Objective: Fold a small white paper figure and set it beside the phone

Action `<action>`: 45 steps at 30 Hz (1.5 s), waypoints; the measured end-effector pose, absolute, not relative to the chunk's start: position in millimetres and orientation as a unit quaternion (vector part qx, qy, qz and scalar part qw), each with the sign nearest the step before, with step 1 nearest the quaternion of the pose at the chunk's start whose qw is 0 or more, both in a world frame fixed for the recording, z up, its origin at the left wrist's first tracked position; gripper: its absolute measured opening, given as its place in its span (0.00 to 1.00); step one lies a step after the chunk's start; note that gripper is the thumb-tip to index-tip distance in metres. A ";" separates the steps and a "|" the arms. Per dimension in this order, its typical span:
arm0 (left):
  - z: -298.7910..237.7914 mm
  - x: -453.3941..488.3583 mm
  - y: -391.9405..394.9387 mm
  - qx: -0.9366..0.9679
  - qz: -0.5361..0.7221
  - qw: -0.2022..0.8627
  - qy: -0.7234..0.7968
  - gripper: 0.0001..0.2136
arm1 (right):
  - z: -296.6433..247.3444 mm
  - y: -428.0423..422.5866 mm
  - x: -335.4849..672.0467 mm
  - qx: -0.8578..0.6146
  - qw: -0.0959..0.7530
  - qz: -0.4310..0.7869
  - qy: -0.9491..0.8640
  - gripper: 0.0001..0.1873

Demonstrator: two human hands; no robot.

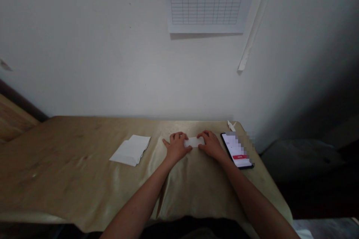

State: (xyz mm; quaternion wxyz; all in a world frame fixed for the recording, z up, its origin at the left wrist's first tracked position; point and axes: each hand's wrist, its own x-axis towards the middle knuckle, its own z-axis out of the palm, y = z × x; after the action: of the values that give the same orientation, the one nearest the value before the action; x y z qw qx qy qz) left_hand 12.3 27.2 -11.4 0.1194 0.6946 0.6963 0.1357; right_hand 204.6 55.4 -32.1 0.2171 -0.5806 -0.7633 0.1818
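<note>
A small white strip of folded paper lies on the cloth-covered table between my two hands. My left hand grips its left end, with the thumb at the near edge and the index finger at the far edge; the little finger sticks out to the side. At the right end, my right hand pinches the paper the same way with thumb and curled fingers. Further left on the table rests a loose pile of white paper sheets.
A phone with a lit screen lies right of my right hand. Behind it is a small white paper piece. The table meets a white wall, where a printed grid sheet hangs. Wooden furniture stands at the far left.
</note>
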 end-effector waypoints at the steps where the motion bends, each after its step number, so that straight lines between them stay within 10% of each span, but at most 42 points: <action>1: -11.8 9.9 28.0 0.697 0.137 0.126 0.692 0.16 | -31.7 55.9 205.8 -0.577 0.217 0.188 -0.765 0.23; 45: -10.0 -22.9 36.0 0.747 0.160 0.153 0.627 0.21 | -49.0 67.1 232.0 -0.518 0.263 0.195 -0.790 0.24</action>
State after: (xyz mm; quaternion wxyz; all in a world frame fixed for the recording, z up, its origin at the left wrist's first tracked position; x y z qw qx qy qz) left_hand -22.9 36.0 -10.0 0.1535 0.7471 0.6268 0.1596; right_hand 232.0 67.1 -49.0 0.2634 -0.5176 -0.7903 0.1955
